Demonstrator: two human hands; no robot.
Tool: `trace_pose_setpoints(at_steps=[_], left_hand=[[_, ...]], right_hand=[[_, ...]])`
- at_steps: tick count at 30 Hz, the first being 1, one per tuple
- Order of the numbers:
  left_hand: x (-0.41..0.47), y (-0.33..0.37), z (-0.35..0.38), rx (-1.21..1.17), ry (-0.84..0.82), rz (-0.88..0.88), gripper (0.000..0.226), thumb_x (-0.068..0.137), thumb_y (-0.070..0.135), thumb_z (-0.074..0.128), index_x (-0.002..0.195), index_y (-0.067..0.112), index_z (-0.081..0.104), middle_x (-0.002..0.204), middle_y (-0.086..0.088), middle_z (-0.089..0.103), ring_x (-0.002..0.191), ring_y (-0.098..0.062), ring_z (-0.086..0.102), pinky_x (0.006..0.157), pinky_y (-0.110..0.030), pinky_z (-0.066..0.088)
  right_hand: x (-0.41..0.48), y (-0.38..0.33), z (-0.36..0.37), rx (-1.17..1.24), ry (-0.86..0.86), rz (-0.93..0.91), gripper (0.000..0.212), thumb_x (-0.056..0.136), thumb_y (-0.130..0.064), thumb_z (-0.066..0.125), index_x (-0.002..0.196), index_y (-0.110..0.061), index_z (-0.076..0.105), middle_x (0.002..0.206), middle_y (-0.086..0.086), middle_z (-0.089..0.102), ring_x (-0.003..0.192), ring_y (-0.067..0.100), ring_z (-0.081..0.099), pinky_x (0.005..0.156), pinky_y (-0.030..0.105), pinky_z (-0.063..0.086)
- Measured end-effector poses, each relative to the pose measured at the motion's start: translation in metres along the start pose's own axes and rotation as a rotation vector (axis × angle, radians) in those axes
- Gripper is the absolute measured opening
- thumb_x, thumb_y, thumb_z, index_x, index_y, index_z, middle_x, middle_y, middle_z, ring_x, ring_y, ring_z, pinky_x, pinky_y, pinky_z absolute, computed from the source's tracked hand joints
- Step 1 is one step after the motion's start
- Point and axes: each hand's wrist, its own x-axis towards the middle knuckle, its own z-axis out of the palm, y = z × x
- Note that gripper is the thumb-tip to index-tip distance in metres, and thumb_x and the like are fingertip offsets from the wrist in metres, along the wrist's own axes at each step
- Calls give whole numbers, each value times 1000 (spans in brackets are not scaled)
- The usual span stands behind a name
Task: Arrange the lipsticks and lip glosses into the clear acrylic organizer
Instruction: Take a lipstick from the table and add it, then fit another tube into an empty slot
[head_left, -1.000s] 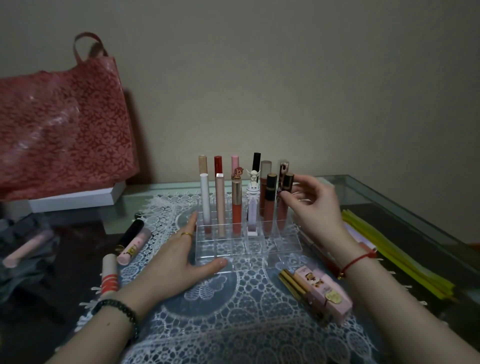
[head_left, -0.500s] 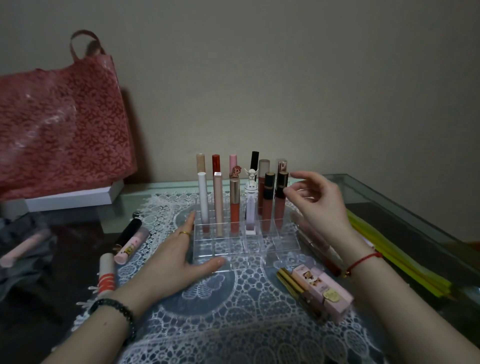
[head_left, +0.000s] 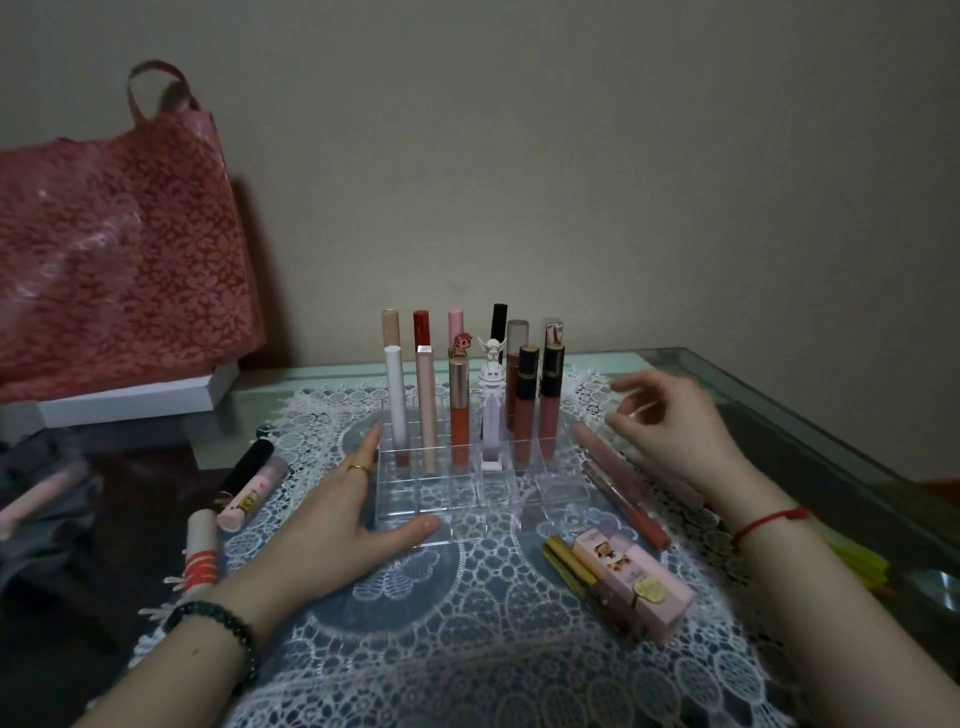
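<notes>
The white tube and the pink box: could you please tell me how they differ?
The white tube stands upright in the clear organizer; the pink box lies flat on the lace mat, outside it. The white tube is round and plain; the pink box is square-edged, with a printed figure and a gold sticker. Both are untouched.

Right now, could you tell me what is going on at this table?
A person is sorting lip products. About a dozen tubes stand upright in the back rows of the clear acrylic organizer; its front compartments are empty. The left hand rests flat on the lace mat at the organizer's front left corner. The right hand hovers empty over loose lip glosses lying to the right.
</notes>
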Motion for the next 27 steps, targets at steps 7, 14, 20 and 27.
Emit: trace_pose_setpoints(at_steps=[7,14,20,27], left_hand=[[0,2,0,-5,-2,0,129,43,94,40,144,29,-7,148,7,27,127,-4,32,106,-24,26],[-2,5,-1,-19,-4,-11,128,44,91,42,144,29,-8,148,5,27,128,-6,31,107,-25,26],[-2,6,-2,-17,-16,-23,129,43,92,42,143,29,-9,150,4,24,132,-9,30,110,-33,28],[-2,8,-2,43,31,-26,124,46,90,36,144,27,-8,146,0,34,128,-15,37,108,-37,31]], right_hand=[[-9,1,20,-237,-137,5,40,89,-42,51,110,-9,59,95,8,68,78,15,59,77,32,53],[-9,-1,25,-234,-144,60,36,89,-41,50,105,-10,60,94,10,69,71,13,58,68,28,52],[-9,0,23,-116,-89,123,46,82,-41,60,113,-8,57,88,3,65,66,7,53,61,16,45],[-4,-14,3,403,122,299,60,70,-51,66,114,-12,56,89,2,60,73,13,58,61,26,51]])
